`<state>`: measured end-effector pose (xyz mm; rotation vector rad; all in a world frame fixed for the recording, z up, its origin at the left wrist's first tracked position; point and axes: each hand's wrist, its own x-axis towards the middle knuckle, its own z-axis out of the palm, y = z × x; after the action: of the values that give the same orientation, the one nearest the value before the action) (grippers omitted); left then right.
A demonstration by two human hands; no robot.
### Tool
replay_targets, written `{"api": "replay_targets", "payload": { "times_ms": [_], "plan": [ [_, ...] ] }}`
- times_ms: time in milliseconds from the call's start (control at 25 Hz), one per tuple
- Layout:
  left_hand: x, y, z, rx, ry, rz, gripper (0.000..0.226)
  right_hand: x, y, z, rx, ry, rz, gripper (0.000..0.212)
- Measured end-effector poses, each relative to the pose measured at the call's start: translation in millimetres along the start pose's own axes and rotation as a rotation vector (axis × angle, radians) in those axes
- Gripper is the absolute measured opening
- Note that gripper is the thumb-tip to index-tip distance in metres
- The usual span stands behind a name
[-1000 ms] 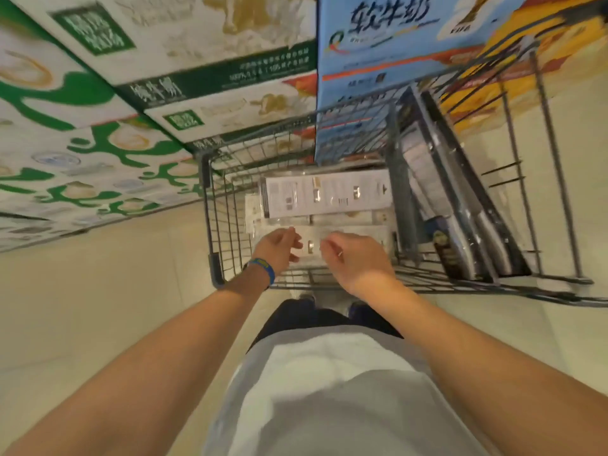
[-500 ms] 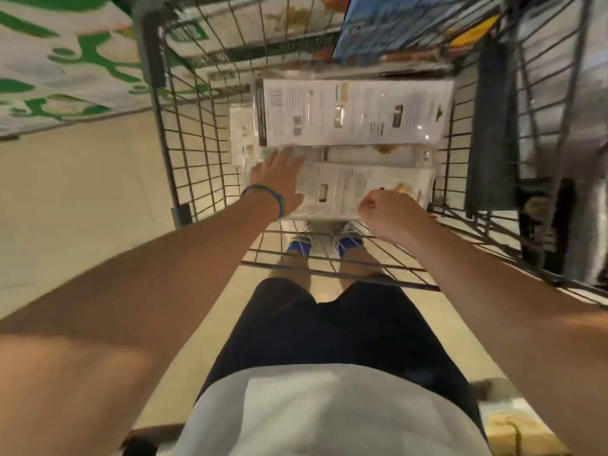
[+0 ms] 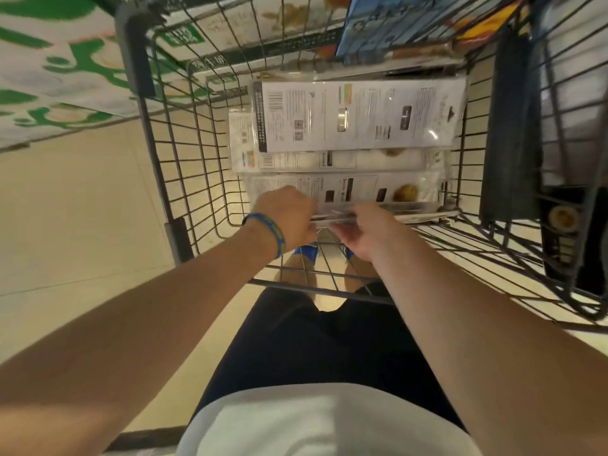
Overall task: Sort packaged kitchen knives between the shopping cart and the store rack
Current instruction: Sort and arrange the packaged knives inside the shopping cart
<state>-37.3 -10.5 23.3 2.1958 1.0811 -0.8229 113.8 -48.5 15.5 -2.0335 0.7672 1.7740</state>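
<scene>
The left hand and right hand both curl their fingers round the near edge of a knife pack lying flat in the cart. Just beyond the fingers, more packs lie stacked, overlapping it.

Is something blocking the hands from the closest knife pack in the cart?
Nothing visible does. The left hand and right hand are at the near edge of the closest knife pack; the other packs lie farther back in the cart.
</scene>
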Motion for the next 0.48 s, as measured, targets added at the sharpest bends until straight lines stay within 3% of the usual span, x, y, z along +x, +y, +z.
{"api": "replay_targets", "payload": {
  "times_ms": [120, 240, 360, 480],
  "plan": [
    [-16, 0, -10, -0.243, 0.12, 0.038, 0.051, -15, 5, -15, 0.176, -0.01, 0.022, 0.015],
    [-7, -18, -30, -0.633, 0.158, -0.117, 0.052, -37, 7, -30, 0.326, -0.077, -0.033, 0.021],
    [10, -47, -41, -0.558, 0.036, -0.297, 0.049, -51, 8, -33, 0.355, -0.184, -0.08, 0.029],
    [10, -53, -45, -0.573, -0.14, -0.269, 0.06, -58, 10, -28, 0.357, -0.274, -0.136, 0.036]
  ]
}}
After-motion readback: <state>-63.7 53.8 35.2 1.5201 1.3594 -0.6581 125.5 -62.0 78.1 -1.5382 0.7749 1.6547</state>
